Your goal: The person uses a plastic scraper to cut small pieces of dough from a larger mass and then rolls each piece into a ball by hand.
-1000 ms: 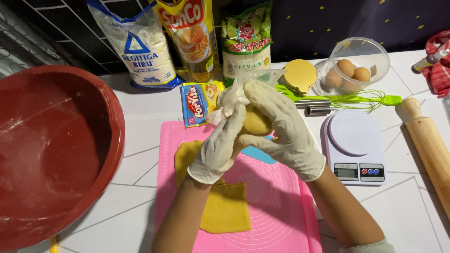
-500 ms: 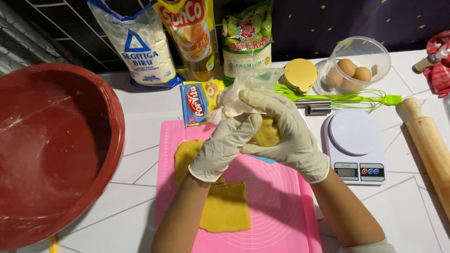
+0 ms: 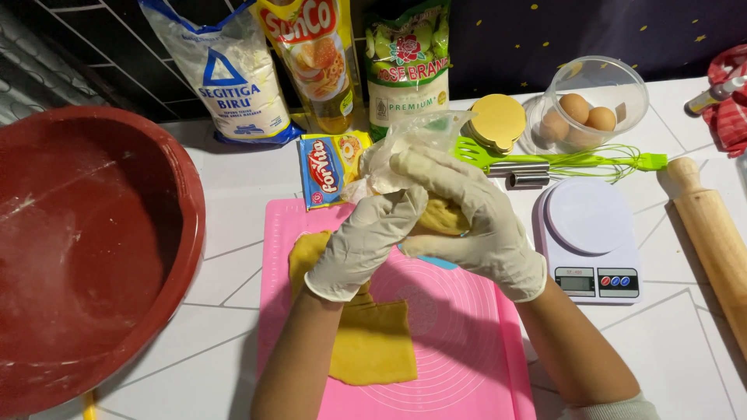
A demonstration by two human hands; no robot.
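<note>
Both gloved hands are cupped together over the pink mat (image 3: pixel 467 358): right hand (image 3: pixel 475 222) wraps a yellow dough lump (image 3: pixel 443 216) from the far side, left hand (image 3: pixel 366 241) presses in against it, fingers closed on the lump. A crumpled clear plastic bag (image 3: pixel 405 152) sits just behind, touching the fingers. Looks like the shaping step, dough squeezed into a ball above the mat. Next move calls for steady inward pressure and a turn of the lump so it rounds evenly without cracking. A flat dough sheet (image 3: pixel 369 338) lies on the mat under the left wrist. Outward on the counter (image 3: pixel 233 233): red bowl (image 3: pixel 85 249) left, scale (image 3: pixel 591 241) and rolling pin (image 3: pixel 712 233) right, eggs (image 3: pixel 587 117) in a clear bowl behind.
</note>
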